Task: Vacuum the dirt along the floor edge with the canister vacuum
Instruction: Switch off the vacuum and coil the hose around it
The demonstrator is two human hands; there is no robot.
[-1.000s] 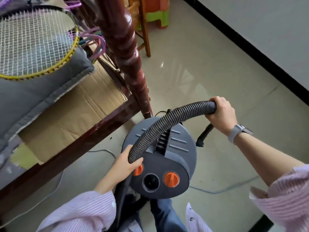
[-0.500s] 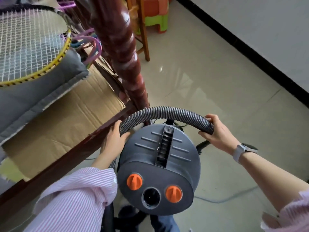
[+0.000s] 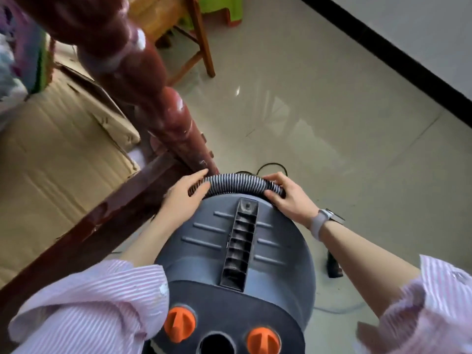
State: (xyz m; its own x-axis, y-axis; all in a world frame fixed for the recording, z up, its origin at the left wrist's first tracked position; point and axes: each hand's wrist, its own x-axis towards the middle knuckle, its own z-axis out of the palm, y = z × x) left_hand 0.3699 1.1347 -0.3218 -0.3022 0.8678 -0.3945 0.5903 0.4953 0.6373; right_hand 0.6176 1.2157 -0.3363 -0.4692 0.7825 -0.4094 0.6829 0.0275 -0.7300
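**A:** Status on the hose?

**B:** I've swung the ribbed hose [image 3: 240,183] from arcing high over the canister vacuum [image 3: 235,254] down to its far edge. It now lies across the back rim of the lid, close to the carved bedpost [image 3: 153,103]. Left hand [image 3: 185,196] has come up off the front by the orange knob [image 3: 180,323] and now grips the hose's left end; right hand [image 3: 288,196] has slid in closer.

**A:** Fingers?

**B:** Both sets curled round the hose: left with the thumb on the near side and fingers over the top, right wrapped over the bend. Watch [image 3: 323,221] on the right wrist.

**A:** Where's the vacuum itself?

**B:** On the tiled floor [image 3: 332,129], right below me, beside the bed rail [image 3: 84,231]. Front port [image 3: 217,344] looks empty. Black baseboard [image 3: 396,54] is well apart, far right.

**A:** Meaning?

**B:** My read: still handling the hose, no suction work yet. Nozzle end isn't in view. Floor edge untouched.
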